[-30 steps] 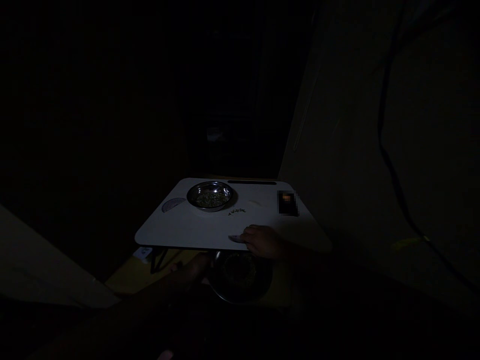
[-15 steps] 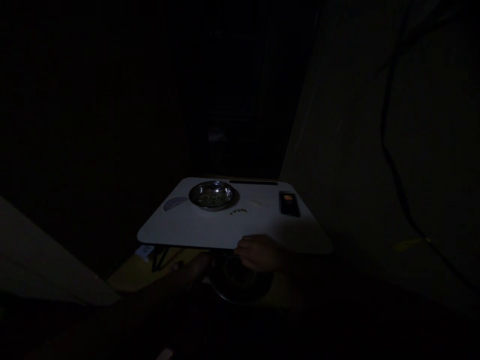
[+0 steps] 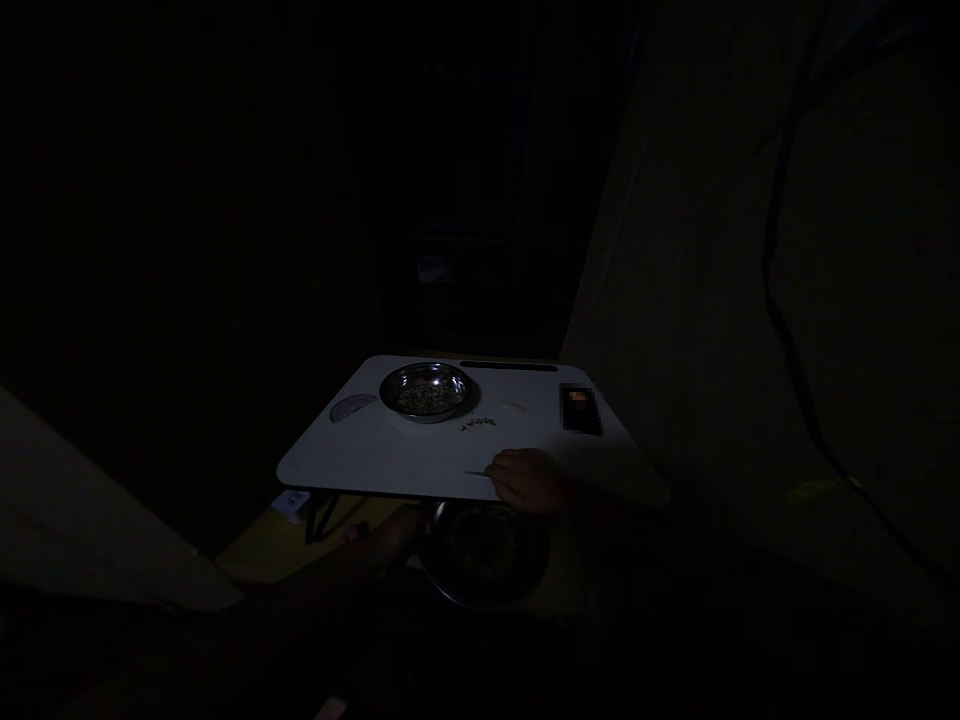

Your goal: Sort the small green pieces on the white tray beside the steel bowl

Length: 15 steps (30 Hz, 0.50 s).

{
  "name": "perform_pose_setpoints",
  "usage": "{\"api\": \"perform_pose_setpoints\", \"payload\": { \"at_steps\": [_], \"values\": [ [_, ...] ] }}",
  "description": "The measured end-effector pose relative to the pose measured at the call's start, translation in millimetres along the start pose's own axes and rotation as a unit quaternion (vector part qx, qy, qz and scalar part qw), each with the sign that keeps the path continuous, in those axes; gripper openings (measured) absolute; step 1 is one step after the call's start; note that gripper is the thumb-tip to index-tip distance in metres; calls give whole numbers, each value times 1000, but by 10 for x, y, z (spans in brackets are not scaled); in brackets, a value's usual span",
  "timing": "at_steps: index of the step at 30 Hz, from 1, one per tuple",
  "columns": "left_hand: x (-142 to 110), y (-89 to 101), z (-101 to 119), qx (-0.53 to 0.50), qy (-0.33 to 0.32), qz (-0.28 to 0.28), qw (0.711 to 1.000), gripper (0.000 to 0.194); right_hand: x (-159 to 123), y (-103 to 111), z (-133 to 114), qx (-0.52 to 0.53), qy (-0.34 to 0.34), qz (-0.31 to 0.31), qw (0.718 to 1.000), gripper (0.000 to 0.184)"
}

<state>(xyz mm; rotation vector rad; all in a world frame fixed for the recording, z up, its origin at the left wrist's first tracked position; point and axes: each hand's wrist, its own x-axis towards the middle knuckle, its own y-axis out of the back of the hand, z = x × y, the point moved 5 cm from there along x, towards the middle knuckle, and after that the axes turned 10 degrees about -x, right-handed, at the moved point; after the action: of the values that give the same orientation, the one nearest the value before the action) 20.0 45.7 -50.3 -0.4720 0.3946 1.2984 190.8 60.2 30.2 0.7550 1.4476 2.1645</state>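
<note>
Pinching at the near edge, in low light

Pinching a thin pale sliver [image 3: 475,473] in the right hand [image 3: 526,481] at the near edge of the white worktop [image 3: 360,455], with the sliver pointing left. Keeping the left hand [image 3: 384,535] well apart from it, lower down and below that edge, just beside a dark steel bowl [image 3: 487,558] standing on a yellow surface [image 3: 274,550]. Too dim for telling whether the left hand is gripping anything. Showing a far steel bowl [image 3: 427,392] of chopped green food on the worktop, with small green bits [image 3: 478,424] lying just to its right. Showing also a purple onion slice [image 3: 352,407] at the far left and a blurred black rectangular object [image 3: 581,408] at the far right.
</note>
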Motion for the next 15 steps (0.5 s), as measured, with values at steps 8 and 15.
{"api": "perform_pose_setpoints", "payload": {
  "at_steps": [8,15],
  "values": [
    [12,48,-23,0,12,11,1000,17,89,-66,184,-31,-48,-71,996,25],
    [-4,109,-32,-11,-3,-11,1000,14,285,-72,169,-52,-89,-105,989,26]
  ]
}}
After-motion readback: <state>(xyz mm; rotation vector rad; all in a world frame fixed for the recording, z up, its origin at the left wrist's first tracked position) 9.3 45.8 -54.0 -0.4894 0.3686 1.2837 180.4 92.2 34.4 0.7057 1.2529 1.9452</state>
